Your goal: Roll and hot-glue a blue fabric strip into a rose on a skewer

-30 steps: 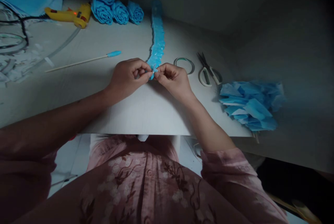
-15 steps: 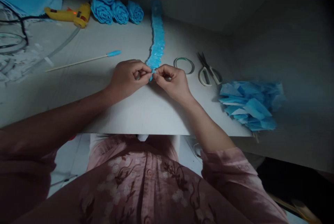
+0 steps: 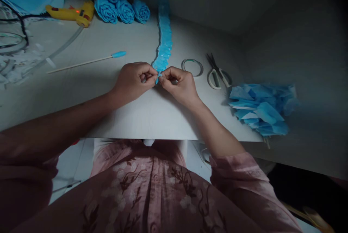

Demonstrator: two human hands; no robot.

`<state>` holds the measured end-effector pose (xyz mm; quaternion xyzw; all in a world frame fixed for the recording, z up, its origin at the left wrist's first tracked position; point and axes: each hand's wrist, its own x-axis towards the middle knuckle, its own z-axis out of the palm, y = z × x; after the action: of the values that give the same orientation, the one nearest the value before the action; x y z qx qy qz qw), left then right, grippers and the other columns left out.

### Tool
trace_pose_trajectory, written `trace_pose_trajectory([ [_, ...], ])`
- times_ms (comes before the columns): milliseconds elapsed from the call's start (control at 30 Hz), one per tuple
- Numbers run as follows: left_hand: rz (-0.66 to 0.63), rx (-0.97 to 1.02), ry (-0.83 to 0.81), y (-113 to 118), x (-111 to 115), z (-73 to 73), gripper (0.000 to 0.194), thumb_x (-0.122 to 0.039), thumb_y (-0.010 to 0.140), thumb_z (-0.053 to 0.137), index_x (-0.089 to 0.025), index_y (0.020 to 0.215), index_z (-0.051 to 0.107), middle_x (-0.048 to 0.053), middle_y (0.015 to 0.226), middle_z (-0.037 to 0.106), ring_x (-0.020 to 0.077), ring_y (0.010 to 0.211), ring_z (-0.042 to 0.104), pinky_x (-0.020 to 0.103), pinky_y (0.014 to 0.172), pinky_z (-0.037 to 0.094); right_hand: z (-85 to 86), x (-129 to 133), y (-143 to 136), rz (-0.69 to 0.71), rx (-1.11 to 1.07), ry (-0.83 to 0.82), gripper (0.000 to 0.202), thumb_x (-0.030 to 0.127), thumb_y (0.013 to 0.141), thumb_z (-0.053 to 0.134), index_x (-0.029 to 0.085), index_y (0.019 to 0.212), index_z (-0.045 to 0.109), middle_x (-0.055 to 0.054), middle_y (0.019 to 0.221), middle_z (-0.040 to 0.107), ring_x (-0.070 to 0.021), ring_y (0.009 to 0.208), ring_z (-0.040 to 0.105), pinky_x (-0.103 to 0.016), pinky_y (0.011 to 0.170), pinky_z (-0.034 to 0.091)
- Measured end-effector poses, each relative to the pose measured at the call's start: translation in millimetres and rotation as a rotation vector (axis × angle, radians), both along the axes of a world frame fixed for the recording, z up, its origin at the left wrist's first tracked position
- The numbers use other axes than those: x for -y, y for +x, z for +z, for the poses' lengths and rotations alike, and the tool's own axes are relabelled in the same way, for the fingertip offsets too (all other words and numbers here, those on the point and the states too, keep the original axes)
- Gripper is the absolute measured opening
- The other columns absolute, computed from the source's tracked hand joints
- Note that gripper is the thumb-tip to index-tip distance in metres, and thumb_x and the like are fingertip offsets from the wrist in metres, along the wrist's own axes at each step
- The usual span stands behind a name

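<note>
Blue ruffled strip [image 3: 164, 41], near end held

Left hand [image 3: 136, 78] and right hand [image 3: 181, 84]: both pinching the strip's near end; remainder lies beyond them on the bench [image 3: 141, 119]. Right of hands: ring [image 3: 192, 60], scissors [image 3: 216, 70]. Left: blue-tipped stick [image 3: 86, 63].

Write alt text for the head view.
Left hand and right hand pinch the near end of a ruffled blue strip on a pale table. Blue rosettes and a yellow glue gun lie upper left, scissors right.

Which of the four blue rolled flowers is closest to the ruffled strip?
The rightmost flower, just left of the ruffled strip; the other three cluster further left, toward the glue gun.
</note>
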<state>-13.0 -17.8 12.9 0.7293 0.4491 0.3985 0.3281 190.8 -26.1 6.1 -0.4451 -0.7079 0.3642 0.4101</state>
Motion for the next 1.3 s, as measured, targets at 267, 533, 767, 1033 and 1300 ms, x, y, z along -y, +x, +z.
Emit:
trace_pose_trajectory([
  [267, -0.009, 0.006, 0.030, -1.3, -0.8, -0.9, 0.010, -0.027, 0.083, 0.069, -0.025, 0.073, 0.068, 0.001, 0.071, 0.060, 0.0191, 0.071, 0.052, 0.035, 0.074, 0.037, 1.0, 0.1, 0.1, 0.000, -0.013, 0.006, 0.043, 0.062, 0.093, 0.079, 0.024, 0.080, 0.064, -0.001, 0.079, 0.065, -0.0166, 0.077, 0.054, -0.032, 0.075, 0.047],
  [533, 0.002, -0.006, 0.025, -1.5, -0.6, -1.8, 0.006, -0.026, 0.083, 0.074, -0.026, 0.077, 0.072, 0.000, 0.070, 0.061, 0.0200, 0.072, 0.055, 0.034, 0.074, 0.039, 1.4, -0.1, -0.2, -0.015, 0.005, -0.007, 0.048, 0.067, 0.090, 0.081, 0.024, 0.078, 0.062, 0.000, 0.078, 0.065, -0.0168, 0.077, 0.054, -0.032, 0.075, 0.048],
  [767, 0.006, -0.009, 0.014, -2.1, -2.6, -2.5, 0.009, -0.024, 0.085, 0.074, -0.026, 0.076, 0.073, 0.000, 0.070, 0.064, 0.0197, 0.072, 0.056, 0.033, 0.073, 0.040, 0.4, 0.3, 1.0, 0.013, -0.009, 0.021, 0.036, 0.054, 0.093, 0.076, 0.023, 0.079, 0.063, 0.000, 0.079, 0.064, -0.0159, 0.076, 0.053, -0.032, 0.074, 0.046],
  [1033, 0.007, 0.010, 0.012, -2.1, -2.0, -3.9, 0.005, -0.026, 0.084, 0.077, -0.027, 0.080, 0.074, 0.000, 0.069, 0.062, 0.0204, 0.072, 0.057, 0.033, 0.072, 0.040, 0.0, -0.7, 0.9, 0.007, -0.026, 0.016, 0.046, 0.064, 0.092, 0.081, 0.024, 0.080, 0.062, 0.000, 0.079, 0.064, -0.0168, 0.076, 0.053, -0.033, 0.074, 0.046],
  [1300, -0.001, -0.050, 0.065, -2.6, -2.5, -4.4, 0.010, -0.022, 0.085, 0.072, -0.026, 0.076, 0.074, 0.000, 0.072, 0.068, 0.0195, 0.072, 0.060, 0.033, 0.072, 0.042, -1.6, -0.2, 0.3, 0.010, -0.003, 0.048, 0.045, 0.063, 0.094, 0.077, 0.023, 0.079, 0.061, 0.001, 0.078, 0.061, -0.0151, 0.074, 0.051, -0.031, 0.073, 0.044],
])
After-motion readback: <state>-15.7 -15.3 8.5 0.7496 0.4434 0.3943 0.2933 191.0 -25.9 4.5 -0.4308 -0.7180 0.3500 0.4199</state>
